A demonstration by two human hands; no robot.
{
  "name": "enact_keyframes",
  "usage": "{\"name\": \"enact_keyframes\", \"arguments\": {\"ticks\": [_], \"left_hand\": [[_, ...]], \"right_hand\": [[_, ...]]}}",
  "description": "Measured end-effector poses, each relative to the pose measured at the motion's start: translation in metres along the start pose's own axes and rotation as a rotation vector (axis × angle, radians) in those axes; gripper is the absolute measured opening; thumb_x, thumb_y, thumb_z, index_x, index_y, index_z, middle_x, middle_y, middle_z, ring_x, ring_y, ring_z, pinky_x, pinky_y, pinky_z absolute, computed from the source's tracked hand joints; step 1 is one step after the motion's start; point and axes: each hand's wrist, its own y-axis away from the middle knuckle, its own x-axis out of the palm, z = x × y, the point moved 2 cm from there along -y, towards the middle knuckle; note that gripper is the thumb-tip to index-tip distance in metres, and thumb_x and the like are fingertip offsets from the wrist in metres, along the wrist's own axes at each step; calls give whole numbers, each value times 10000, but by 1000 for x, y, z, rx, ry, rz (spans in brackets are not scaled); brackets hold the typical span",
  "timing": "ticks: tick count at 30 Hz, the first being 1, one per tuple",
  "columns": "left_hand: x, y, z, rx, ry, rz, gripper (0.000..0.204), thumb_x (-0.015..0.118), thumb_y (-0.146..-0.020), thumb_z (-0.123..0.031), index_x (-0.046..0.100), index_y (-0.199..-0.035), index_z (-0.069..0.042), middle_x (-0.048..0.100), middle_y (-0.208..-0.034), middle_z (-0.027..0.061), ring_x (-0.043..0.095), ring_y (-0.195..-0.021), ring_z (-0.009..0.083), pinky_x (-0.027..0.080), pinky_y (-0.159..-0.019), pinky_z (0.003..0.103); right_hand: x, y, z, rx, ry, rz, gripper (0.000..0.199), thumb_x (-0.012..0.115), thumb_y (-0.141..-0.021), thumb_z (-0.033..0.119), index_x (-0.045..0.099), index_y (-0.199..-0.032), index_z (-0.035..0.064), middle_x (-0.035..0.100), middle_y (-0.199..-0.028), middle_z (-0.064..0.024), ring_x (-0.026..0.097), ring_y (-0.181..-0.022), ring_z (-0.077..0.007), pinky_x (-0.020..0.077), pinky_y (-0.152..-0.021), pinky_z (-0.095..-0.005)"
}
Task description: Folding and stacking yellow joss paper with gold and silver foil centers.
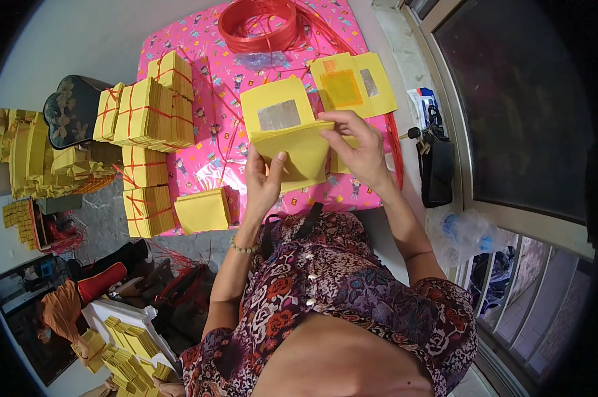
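Over the near part of the pink table, both hands hold a thin stack of yellow paper sheets (303,157). My left hand (264,182) grips its left side, thumb across the front. At the upper right corner, the thumb and fingers of my right hand (359,149) close on the sheet edges. Just beyond is a yellow paper pile with a silver patch (279,115). Farther right lie yellow sheets with an orange square (340,87), beside more with a silver patch (369,83). A loose yellow stack (201,212) sits near the table's front edge, left of my left hand.
Yellow bundles tied with red string (140,116) line the table's left side, by a dark stool (77,109). A red twine coil (257,30) lies at the back of the pink table cover (206,169). Keys (428,135) and a black pouch (438,173) rest on the right-hand ledge.
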Motion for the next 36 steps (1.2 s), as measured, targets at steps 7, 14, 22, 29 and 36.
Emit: {"name": "enact_keyframes", "arguments": {"ticks": [7,14,22,29,36], "left_hand": [[-7,-7,41,54,28,-82,270,563,-924,-60,474,-1177,-26,587,-1045,63,558,-924,123,452,-807,265],[-2,-9,39,38,66,-28,306,556,-923,-47,455,-1211,-20,586,-1035,59,556,-914,116,452,-800,261],[0,-12,37,81,62,-35,323,542,-930,-46,441,-1236,-26,586,-1032,55,557,-912,113,458,-794,263],[5,-16,4,-25,135,1,363,548,-913,-21,417,-1251,-17,573,-1132,83,556,-1028,140,448,-870,271],[13,-8,-12,-221,228,103,488,487,-925,-12,293,-1372,-20,499,-1282,127,492,-1180,190,410,-965,321]], "right_hand": [[12,-7,-11,-365,384,75,285,681,-805,68,597,-1077,54,639,-942,-117,649,-810,-239,505,-682,-314],[5,-3,-12,-534,544,25,315,692,-793,141,652,-1106,130,626,-1047,-69,648,-845,-224,541,-696,-325],[5,5,-20,-534,531,11,417,700,-786,130,606,-1192,108,600,-1137,-83,645,-897,-231,547,-730,-322],[6,12,-36,44,-45,26,414,669,-850,120,528,-1220,1,638,-1037,-95,630,-883,-140,506,-761,-255],[13,22,-61,326,-372,145,220,601,-914,138,582,-1059,-27,655,-941,-54,601,-811,-76,482,-738,-220]]}}
